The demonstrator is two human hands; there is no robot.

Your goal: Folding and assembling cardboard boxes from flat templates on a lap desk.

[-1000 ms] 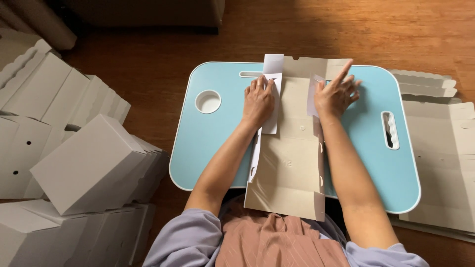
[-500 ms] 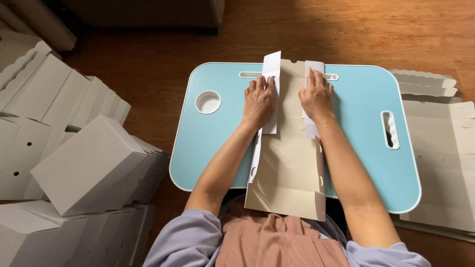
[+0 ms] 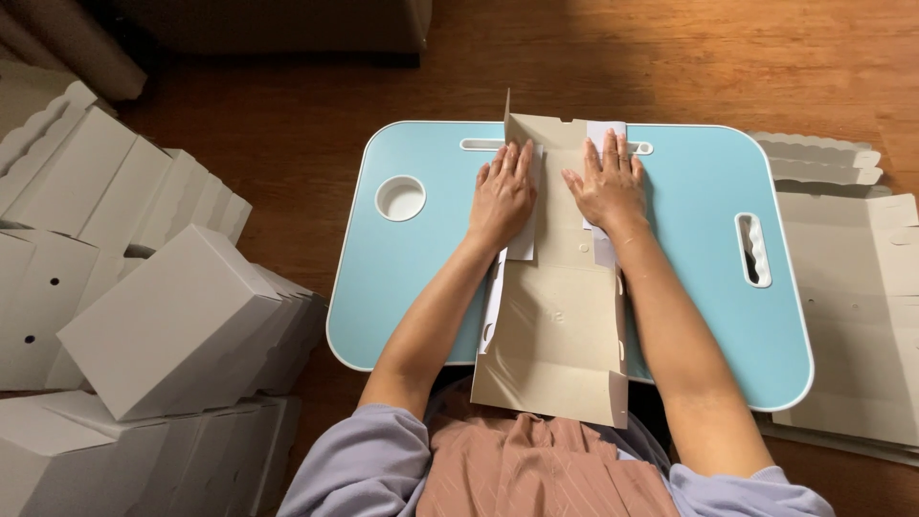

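Both hands [image 3: 553, 191] flat on cardboard sheet [image 3: 555, 316]

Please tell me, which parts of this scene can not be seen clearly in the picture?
- Head view: the fold lines of the cardboard sheet under the left hand and right hand are covered by the palms.
- Its near edge hangs over the blue lap table, so the table rim there is hidden.
- The folded boxes and flat sheets are cut off by the picture edges; their number is unclear.

Single head-worn view, steeply downward and close over the light-blue lap table [image 3: 412, 278] and wooden floor [image 3: 670, 67].
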